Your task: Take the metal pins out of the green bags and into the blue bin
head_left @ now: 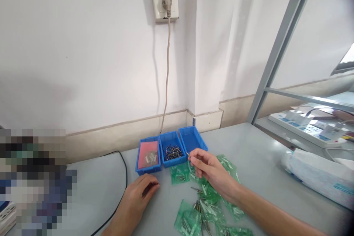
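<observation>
My right hand (206, 167) is closed in a pinch on a small thin metal pin (188, 154) with a gold-coloured tip, held just in front of the blue bins. The middle blue bin (173, 161) holds many dark metal pins (173, 152). My left hand (136, 195) rests on the table below the left blue bin (148, 171), thumb and forefinger curled together, with nothing visible between them. Under and below my right hand lie several green-tinted clear bags (188, 219) with small metal parts inside. A few loose pins (205, 225) lie among the bags.
Inside the left bin is a pink sheet (143, 153) under a clear bag of pale pieces. The right blue bin (192, 136) stands against the wall. A black cable (126, 169) crosses the table at left. A white-blue soft pack (318, 177), power strips (306, 129) and a metal frame (276, 51) are at right.
</observation>
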